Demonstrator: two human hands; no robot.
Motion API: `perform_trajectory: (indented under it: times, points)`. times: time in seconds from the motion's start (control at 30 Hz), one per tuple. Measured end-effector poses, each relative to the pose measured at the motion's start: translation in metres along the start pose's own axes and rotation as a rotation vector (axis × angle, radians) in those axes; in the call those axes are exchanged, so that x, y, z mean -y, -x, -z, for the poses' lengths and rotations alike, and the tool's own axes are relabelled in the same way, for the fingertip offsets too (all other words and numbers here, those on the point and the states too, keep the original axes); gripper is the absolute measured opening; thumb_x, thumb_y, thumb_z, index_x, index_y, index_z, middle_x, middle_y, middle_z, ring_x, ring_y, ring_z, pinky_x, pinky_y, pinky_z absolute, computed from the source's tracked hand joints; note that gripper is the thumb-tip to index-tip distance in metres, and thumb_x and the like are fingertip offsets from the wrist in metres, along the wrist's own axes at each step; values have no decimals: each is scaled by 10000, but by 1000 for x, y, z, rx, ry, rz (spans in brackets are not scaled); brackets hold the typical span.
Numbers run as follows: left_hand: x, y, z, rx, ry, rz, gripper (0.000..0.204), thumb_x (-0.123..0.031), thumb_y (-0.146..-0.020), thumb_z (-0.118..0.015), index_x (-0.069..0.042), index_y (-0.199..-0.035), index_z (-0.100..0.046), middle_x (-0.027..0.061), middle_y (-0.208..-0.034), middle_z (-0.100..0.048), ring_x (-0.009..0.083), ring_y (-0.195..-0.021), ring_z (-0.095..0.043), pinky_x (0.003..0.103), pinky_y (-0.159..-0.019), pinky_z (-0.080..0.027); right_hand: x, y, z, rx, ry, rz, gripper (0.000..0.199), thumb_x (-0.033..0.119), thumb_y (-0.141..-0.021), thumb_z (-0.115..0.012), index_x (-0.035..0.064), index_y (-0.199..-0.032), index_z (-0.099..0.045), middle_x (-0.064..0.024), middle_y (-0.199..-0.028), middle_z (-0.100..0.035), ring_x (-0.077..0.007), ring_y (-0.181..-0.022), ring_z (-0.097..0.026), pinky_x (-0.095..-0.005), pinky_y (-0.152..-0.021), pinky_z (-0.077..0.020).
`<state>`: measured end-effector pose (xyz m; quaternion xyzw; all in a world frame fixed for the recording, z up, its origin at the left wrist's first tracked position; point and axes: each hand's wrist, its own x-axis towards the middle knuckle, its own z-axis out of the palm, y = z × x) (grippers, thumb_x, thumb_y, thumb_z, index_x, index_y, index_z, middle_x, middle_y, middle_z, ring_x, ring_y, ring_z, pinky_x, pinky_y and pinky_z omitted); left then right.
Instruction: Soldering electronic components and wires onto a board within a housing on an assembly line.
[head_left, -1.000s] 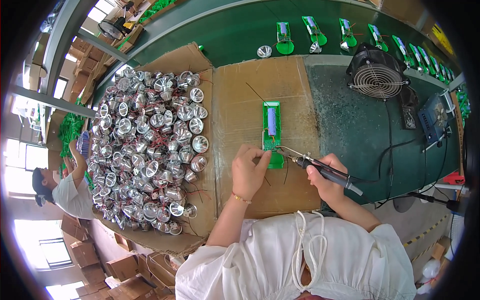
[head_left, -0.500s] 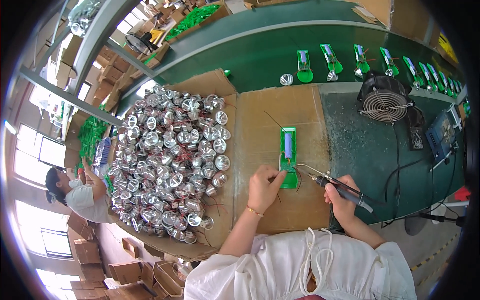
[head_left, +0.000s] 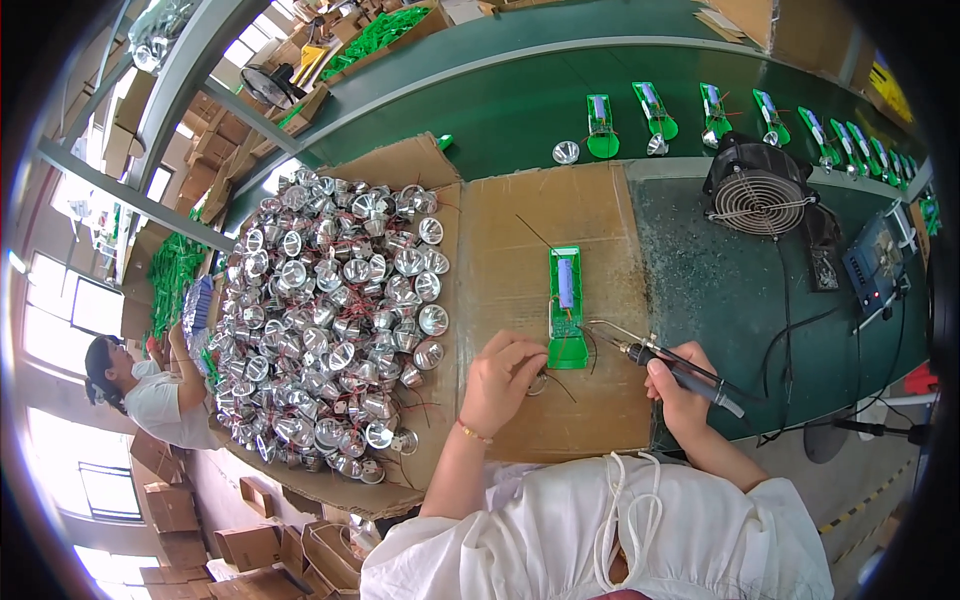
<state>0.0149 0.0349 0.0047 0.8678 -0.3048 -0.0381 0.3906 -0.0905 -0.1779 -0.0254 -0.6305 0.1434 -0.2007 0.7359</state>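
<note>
Right hand (head_left: 678, 385) is gripping a soldering iron (head_left: 668, 362), tip w/ the green board (head_left: 566, 306) at frame centre. Left hand (head_left: 506, 378) is curling closed by board's lower end, pinching a thin wire. Cardboard tray (head_left: 400, 165), left-centre, is holding a heap of silver reflectors (head_left: 335, 315).

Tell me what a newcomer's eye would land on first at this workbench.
First, the big heap of shiny silver reflector cups filling the cardboard tray on the left. Next, the green circuit board lying on the cardboard sheet at centre, with the left hand at its lower end and the right hand pointing a soldering iron at it. A black fan sits at upper right.
</note>
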Motion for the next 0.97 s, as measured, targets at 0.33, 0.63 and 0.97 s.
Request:
perform_trajectory:
  times: [0.33,0.63,0.97]
  points:
    - [11,0,-8,94,37,27,195,-38,-686,-655,-76,-877,-649,134,-1145,-487,310,-1009,-490,373,-836,-418,4,-1,-2,6,-27,-30,173,92,-796,-618,6,-791,-468,-75,-601,-558,-84,-481,-515,-209,-446,-426]
    - [-5,-2,-20,-20,-217,-250,158,-62,-622,-696,-75,-770,-642,104,-1100,-530,325,-1094,-446,406,-870,-403,7,-5,-4,-27,-44,-64,170,92,-796,-615,6,-798,-469,-73,-600,-556,-80,-475,-504,-209,-438,-418]
    - [2,-6,-23,-141,246,330,84,-91,-766,-636,-41,-833,-639,97,-903,-604,229,-865,-559,322,-733,-452,5,-4,-3,16,-36,-19,169,87,-790,-626,1,-801,-480,-80,-615,-565,-82,-492,-523,-205,-443,-428]
